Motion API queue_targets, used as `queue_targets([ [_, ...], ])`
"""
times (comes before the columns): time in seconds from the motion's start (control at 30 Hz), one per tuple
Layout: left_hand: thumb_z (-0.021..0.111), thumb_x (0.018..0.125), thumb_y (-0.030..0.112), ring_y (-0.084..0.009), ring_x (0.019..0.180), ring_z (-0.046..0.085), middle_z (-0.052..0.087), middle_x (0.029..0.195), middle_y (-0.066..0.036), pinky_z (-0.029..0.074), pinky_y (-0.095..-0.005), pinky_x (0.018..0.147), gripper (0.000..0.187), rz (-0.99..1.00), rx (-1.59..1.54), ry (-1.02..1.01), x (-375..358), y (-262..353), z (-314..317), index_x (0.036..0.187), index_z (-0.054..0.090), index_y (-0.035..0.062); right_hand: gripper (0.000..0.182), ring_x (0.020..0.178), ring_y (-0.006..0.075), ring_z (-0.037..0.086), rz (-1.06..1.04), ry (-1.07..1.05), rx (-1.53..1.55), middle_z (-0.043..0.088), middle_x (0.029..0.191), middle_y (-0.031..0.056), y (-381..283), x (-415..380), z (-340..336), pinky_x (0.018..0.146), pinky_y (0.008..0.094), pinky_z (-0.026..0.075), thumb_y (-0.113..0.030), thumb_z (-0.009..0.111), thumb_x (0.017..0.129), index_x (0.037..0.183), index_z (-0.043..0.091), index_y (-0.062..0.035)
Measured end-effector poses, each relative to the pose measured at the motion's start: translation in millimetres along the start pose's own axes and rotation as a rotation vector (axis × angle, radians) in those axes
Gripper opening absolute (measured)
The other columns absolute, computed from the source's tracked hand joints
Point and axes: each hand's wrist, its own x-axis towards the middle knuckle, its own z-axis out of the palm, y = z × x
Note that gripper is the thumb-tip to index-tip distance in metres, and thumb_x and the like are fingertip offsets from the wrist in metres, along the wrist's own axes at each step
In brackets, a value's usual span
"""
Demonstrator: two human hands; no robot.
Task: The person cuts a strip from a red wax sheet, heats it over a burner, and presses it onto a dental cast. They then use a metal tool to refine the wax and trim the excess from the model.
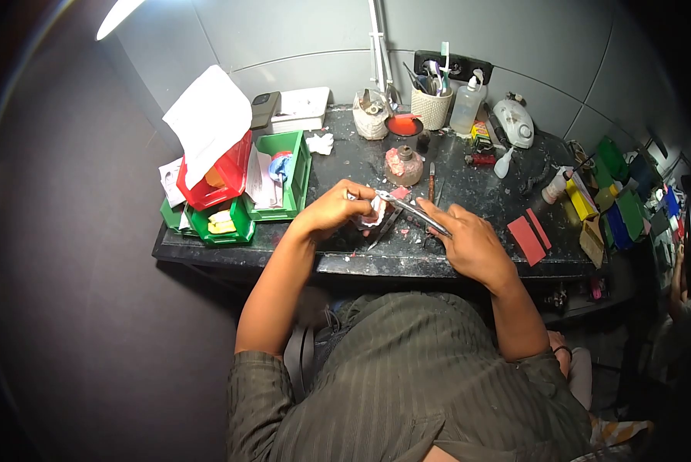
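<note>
My left hand [337, 208] is closed around a small pink-and-white dental model [372, 215] above the front of the bench. My right hand [472, 245] grips long silver pliers [416, 211], whose tip meets the upper edge of the model near my left fingertips. My fingers partly cover the model, so its shape is not fully visible. On the bench just beneath lies a thin metal instrument [384, 232] among pink wax scraps. Behind the hands stand a glass spirit burner [404, 168] smeared with pink wax and a wooden-handled knife [431, 185].
Green bins [299, 181] and a red bin [226, 185] with papers crowd the left side. Pink wax sheets [527, 240] lie at right. Along the back are a brush cup [431, 108], a clear bottle [466, 106] and a phone [265, 109]. Another person's arm [561, 350] shows at lower right.
</note>
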Motion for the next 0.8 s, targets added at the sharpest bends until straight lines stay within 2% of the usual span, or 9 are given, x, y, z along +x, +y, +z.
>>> queue_targets([
  [0.07,0.060,0.080,0.004,-0.0121,0.066,0.062,0.067,0.079,-0.003,0.045,-0.0233,0.056,0.028,0.000,0.009,-0.008,2,-3,-3,0.104,0.073,-0.0040,0.050,0.083,0.0393,0.063,0.043,-0.044,0.050,0.060,0.088,0.0188,0,0,-1,0.078,0.0473,0.051,-0.009,0.063,0.093,0.141,0.057,-0.0150],
  [0.17,0.062,0.081,0.008,-0.0113,0.072,0.061,0.070,0.083,-0.006,0.051,-0.0273,0.058,0.025,0.028,0.105,0.066,5,-8,-11,0.100,0.072,-0.0043,0.046,0.083,0.0424,0.064,-0.001,0.017,0.127,0.065,0.086,0.0222,6,-1,6,0.077,0.0482,0.051,-0.006,0.062,0.092,0.138,0.059,-0.0113],
  [0.23,0.071,0.084,0.012,-0.0110,0.068,0.062,0.069,0.082,-0.005,0.050,-0.0269,0.056,0.018,-0.048,0.015,0.139,1,2,-6,0.097,0.069,-0.0018,0.045,0.085,0.0441,0.066,-0.004,0.055,0.204,0.068,0.091,0.0243,8,0,8,0.077,0.0490,0.051,-0.002,0.061,0.091,0.136,0.059,-0.0088],
  [0.33,0.079,0.084,0.012,-0.0103,0.064,0.061,0.069,0.080,-0.005,0.048,-0.0249,0.055,0.024,0.009,0.045,0.093,-4,11,7,0.101,0.067,0.0001,0.044,0.086,0.0443,0.066,0.029,0.056,0.264,0.068,0.092,0.0245,9,1,12,0.078,0.0487,0.051,0.000,0.060,0.091,0.135,0.060,-0.0077],
  [0.47,0.080,0.084,0.008,-0.0100,0.061,0.060,0.068,0.080,-0.005,0.047,-0.0239,0.054,0.027,0.025,0.055,0.096,-1,6,6,0.106,0.066,0.0001,0.048,0.086,0.0443,0.066,0.026,0.063,0.293,0.067,0.092,0.0249,13,2,16,0.078,0.0486,0.051,-0.001,0.060,0.092,0.139,0.057,-0.0098],
  [0.57,0.078,0.086,0.007,-0.0083,0.062,0.060,0.068,0.082,-0.004,0.047,-0.0228,0.055,0.024,0.119,0.128,0.229,2,2,4,0.105,0.066,0.0005,0.053,0.085,0.0438,0.064,0.074,0.079,0.174,0.064,0.091,0.0234,6,-1,5,0.078,0.0481,0.050,-0.003,0.061,0.093,0.145,0.053,-0.0131],
  [0.67,0.076,0.090,0.013,-0.0067,0.065,0.060,0.069,0.085,-0.002,0.046,-0.0207,0.058,0.020,0.163,0.065,0.251,4,1,0,0.104,0.067,0.0013,0.056,0.083,0.0411,0.062,0.091,0.080,0.090,0.060,0.089,0.0204,1,-1,-1,0.078,0.0473,0.050,-0.007,0.062,0.095,0.149,0.049,-0.0156],
  [0.73,0.071,0.096,0.023,-0.0055,0.072,0.061,0.070,0.091,-0.001,0.046,-0.0194,0.063,0.025,0.059,0.054,0.205,4,2,-2,0.107,0.068,0.0012,0.055,0.083,0.0379,0.061,0.114,0.067,0.129,0.057,0.089,0.0181,-3,-1,-3,0.079,0.0455,0.050,-0.010,0.063,0.096,0.149,0.049,-0.0163],
  [0.8,0.068,0.098,0.027,-0.0054,0.075,0.062,0.070,0.093,-0.001,0.047,-0.0197,0.065,0.029,0.070,0.066,0.151,6,-3,-2,0.109,0.068,0.0006,0.055,0.084,0.0368,0.061,0.100,0.082,0.166,0.057,0.089,0.0179,0,0,4,0.080,0.0449,0.049,-0.011,0.063,0.096,0.149,0.049,-0.0163],
])
